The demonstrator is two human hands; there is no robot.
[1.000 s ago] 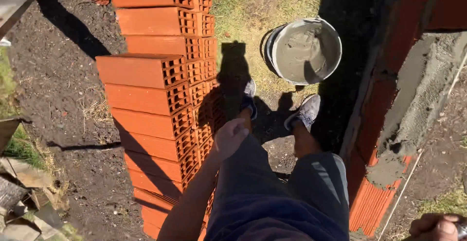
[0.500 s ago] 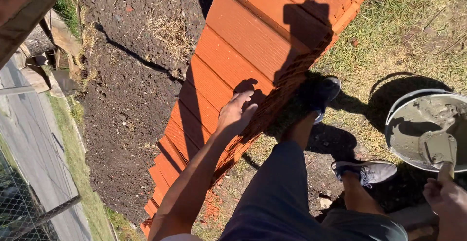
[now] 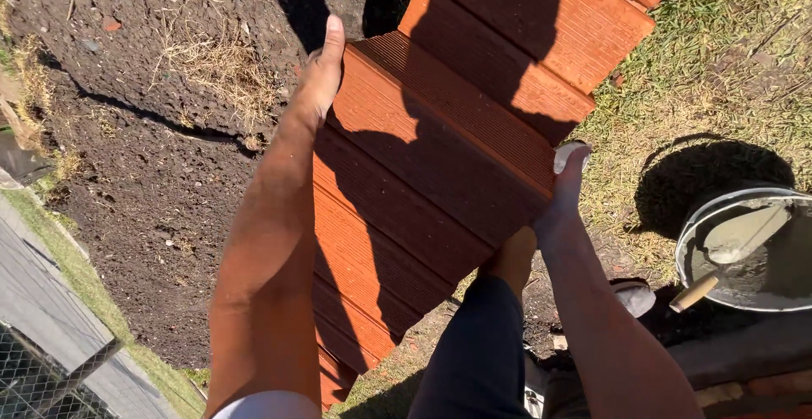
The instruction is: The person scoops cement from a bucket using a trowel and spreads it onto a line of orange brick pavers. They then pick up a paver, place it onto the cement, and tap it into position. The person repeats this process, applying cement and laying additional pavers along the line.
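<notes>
Nearby — mortar bucket (image 3: 744,250), trowel (image 3: 719,262) — beside gripped brick (image 3: 440,140).

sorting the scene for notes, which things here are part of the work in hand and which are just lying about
In hand:
- top brick, gripped by left hand and right hand
- brick stack
- mortar bucket with trowel

Lying about:
- dry straw
- wire fence

Harsh direct sun on your view, your hard black shadow thrown across the ridged orange clay bricks (image 3: 457,131), a dark round shadow beside the grey mortar bucket (image 3: 744,250), sharp focus, your forearms stretched near the frame's bottom
</notes>
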